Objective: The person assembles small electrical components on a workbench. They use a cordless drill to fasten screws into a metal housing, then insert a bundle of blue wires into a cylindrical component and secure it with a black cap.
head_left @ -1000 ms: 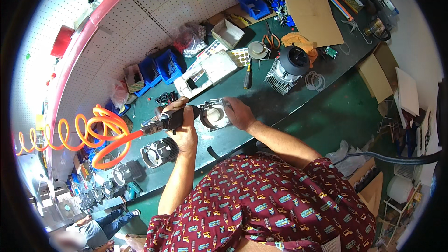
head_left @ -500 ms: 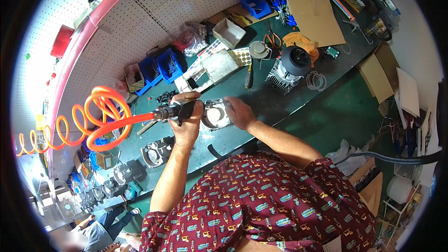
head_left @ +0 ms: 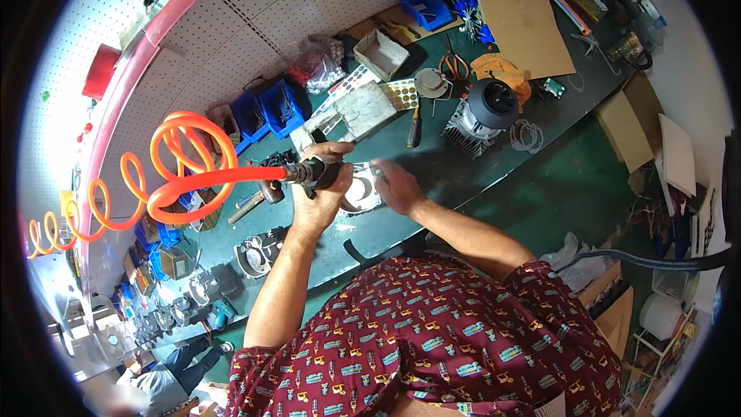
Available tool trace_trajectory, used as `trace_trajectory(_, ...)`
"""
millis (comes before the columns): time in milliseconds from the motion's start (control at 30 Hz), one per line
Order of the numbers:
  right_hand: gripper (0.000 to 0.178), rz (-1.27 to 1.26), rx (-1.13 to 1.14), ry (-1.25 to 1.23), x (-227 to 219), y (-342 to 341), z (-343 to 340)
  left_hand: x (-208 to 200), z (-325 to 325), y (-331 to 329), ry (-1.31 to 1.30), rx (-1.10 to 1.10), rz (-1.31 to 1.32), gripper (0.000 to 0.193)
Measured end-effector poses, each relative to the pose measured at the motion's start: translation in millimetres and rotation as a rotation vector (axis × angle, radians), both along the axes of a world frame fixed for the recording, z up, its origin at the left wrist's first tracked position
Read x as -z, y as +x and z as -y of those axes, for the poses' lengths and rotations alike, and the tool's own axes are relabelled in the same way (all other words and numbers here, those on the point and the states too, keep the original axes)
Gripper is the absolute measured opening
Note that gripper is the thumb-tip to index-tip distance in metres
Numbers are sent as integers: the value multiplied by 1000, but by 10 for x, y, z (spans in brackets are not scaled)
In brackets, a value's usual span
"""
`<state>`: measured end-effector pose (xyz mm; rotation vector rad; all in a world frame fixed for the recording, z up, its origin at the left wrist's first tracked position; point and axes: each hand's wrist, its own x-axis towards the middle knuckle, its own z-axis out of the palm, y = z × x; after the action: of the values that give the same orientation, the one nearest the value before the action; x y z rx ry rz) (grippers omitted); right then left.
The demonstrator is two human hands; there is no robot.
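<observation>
My left hand (head_left: 324, 185) is closed around a black air gun (head_left: 310, 173), whose metal coupling joins an orange coiled air hose (head_left: 231, 175). The gun sits just above and left of a silvery metal housing (head_left: 361, 194) with a round opening, lying on the green bench (head_left: 309, 278). My fingers hide most of the gun and its tip. My right hand (head_left: 399, 188) grips the housing's right rim, thumb and fingers bent over its edge. Part of the housing is covered by both hands.
A finned motor with a black fan cover (head_left: 482, 112) stands to the right, near a screwdriver (head_left: 414, 130). Blue bins (head_left: 266, 112) and a whitish block (head_left: 367, 112) lie behind. More metal housings (head_left: 258, 253) sit at left. Another person (head_left: 158, 378) is at the lower left.
My left hand has shifted right and slightly away from me with the air gun, closer over the housing. The orange hose swung along with it. My right hand stays at the housing.
</observation>
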<state>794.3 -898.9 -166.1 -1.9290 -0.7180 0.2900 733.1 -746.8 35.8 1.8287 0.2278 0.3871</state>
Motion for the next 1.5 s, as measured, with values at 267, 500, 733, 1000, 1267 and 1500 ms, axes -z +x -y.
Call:
trace_trajectory(267,50,16,-27,22,2,-14,33,-22,26,81,-59,-36,-9,23)
trace_trajectory(500,53,-42,-33,-38,11,-21,42,126,-22,72,-129,-76,45,17)
trace_trajectory(733,53,-29,-19,-61,5,-50,44,184,-91,26,-130,-78,52,16)
trace_trajectory(1000,48,-2,18,23,32,-102,34,72,-52,-157,-106,-186,215,27)
trace_trajectory(1267,43,38,22,70,-34,-92,53,172,-129,-800,-236,-253,182,25)
trace_trajectory(1500,47,23,8,16,-41,-82,50,406,-27,-945,-273,-336,200,29)
